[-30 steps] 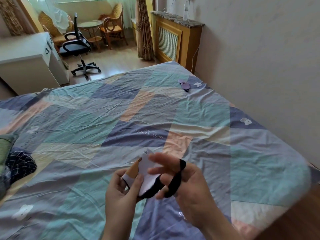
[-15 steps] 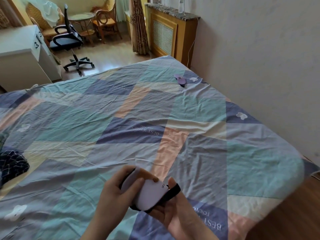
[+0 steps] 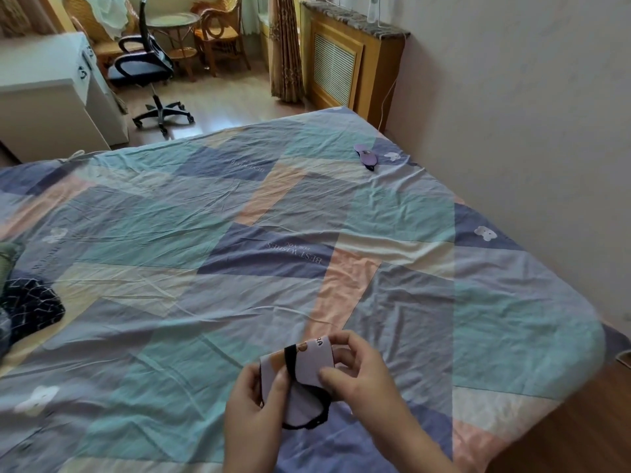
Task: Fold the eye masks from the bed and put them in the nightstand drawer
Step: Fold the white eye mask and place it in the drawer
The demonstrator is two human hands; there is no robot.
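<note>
A white eye mask (image 3: 309, 361) with orange patches and a black strap is folded in half, held just above the near edge of the bed (image 3: 211, 213). My left hand (image 3: 254, 407) grips its left side, thumb on the strap. My right hand (image 3: 363, 380) pinches its right edge. The black strap crosses the mask's front and loops below it. A purple eye mask (image 3: 364, 153) lies flat on the far right corner of the bed, apart from my hands. No nightstand drawer is in view.
A dark patterned cloth (image 3: 29, 307) lies at the bed's left edge. Beyond the bed stand a white cabinet (image 3: 44, 93), a black office chair (image 3: 146, 66), wicker chairs and a wooden radiator cover (image 3: 345, 63). A wall runs along the right.
The mask went from loosely held, with the strap over my right fingers, to folded in half with the strap wrapped across its front. The view shifted slightly.
</note>
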